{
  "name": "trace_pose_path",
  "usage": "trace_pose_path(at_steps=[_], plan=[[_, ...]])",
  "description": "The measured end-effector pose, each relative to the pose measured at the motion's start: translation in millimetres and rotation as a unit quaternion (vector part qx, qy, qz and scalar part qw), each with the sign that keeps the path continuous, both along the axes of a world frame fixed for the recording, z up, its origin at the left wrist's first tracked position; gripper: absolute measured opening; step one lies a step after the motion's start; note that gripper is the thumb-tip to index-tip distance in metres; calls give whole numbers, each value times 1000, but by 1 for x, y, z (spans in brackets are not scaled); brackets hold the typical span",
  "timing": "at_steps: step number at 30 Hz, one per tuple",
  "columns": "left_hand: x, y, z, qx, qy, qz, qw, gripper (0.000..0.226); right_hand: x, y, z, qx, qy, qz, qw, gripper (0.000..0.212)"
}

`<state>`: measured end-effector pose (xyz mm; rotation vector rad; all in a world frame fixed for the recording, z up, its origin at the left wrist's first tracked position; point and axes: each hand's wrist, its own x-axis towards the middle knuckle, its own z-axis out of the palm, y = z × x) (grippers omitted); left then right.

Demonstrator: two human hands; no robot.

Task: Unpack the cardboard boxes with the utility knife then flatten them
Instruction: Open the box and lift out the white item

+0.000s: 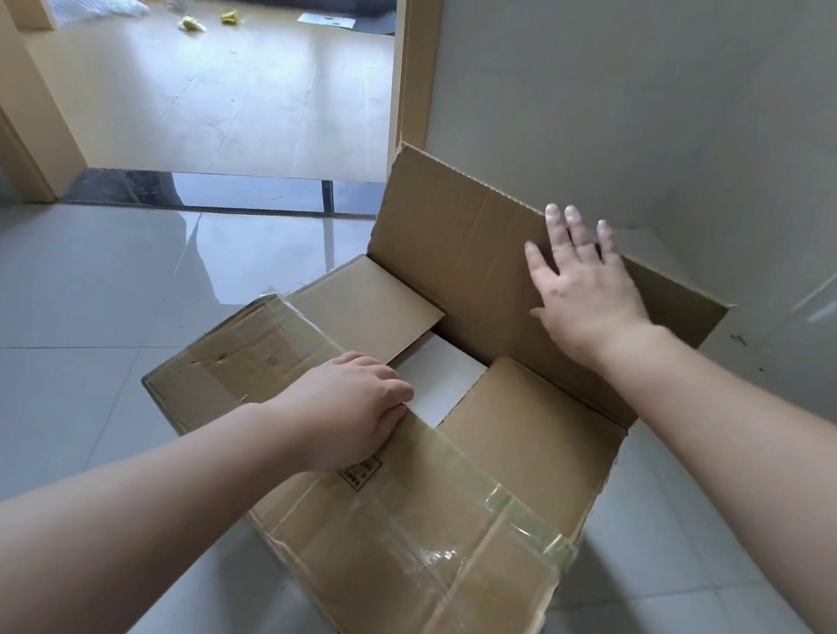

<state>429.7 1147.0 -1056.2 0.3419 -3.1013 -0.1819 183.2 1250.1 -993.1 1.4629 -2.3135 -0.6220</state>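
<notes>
Nearest, the left hand (350, 407) is gripping the cardboard box's (414, 538) taped flap edge; the right hand (583, 277), fingers spread, is pressing the far flap (454, 248).

matt cardboard box (523, 431) w/ glossy tape (448, 459), shiny floor tiles (74, 280)

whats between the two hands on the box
In the head view, between the left hand and right hand lie two folded-in inner flaps and a white item in their gap.
</notes>
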Motion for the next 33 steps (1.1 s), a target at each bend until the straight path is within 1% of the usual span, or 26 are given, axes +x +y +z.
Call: trace_pose_path(at_steps=[2,4,6,8,9,10,11,12,13,15,16,17,19,21,23,25,27,29,31,33], plan=[[-1,0,0,4,3,4,1000,69,1,2,-16,43,1,-27,999,73],[-2,0,1,7,5,4,1000,70,2,3,-29,72,-53,-51,995,78],[-3,0,1,10,7,3,1000,71,5,3,-41,87,-172,-80,978,79],[-3,-1,0,13,9,1,1000,71,11,7,-52,74,-312,-130,938,80],[-3,-1,0,14,10,1,1000,71,14,9,-57,56,-368,-153,915,80],[-3,-2,0,14,11,1,1000,72,16,11,-60,35,-403,-168,899,77],[-3,-2,0,12,11,1,1000,73,17,12,-62,22,-415,-175,892,74],[-3,-2,1,8,11,0,1000,75,18,12,-62,23,-406,-179,896,75],[-3,-2,2,5,11,1,1000,76,19,12,-60,38,-374,-172,910,79],[-3,-3,4,1,13,3,1000,76,27,10,-58,64,-292,-104,949,84],[-3,-4,5,-3,15,4,1000,75,34,9,-58,62,-269,-50,960,84],[-4,-5,5,-7,19,6,1000,73,43,9,-56,62,-263,2,963,84],[-4,-7,7,-10,32,8,999,67,64,9,-53,80,-278,71,955,81],[-5,-8,14,-5,49,13,999,58,77,9,-51,102,-292,101,946,74],[-4,-9,24,5,65,20,998,45,82,10,-47,114,-312,107,937,66],[-3,-10,37,3,73,29,997,35,82,12,-41,108,-351,93,925,64],[-4,-11,51,-8,69,40,997,33,85,15,-30,85,-396,82,911,66],[-7,-13,66,3,49,59,997,32,94,18,-18,61,-436,90,893,64],[-10,-15,82,28,37,83,995,29,111,21,-8,63,-460,115,878,56],[-11,-15,94,29,35,93,995,28,133,23,1,71,-476,148,864,48]])
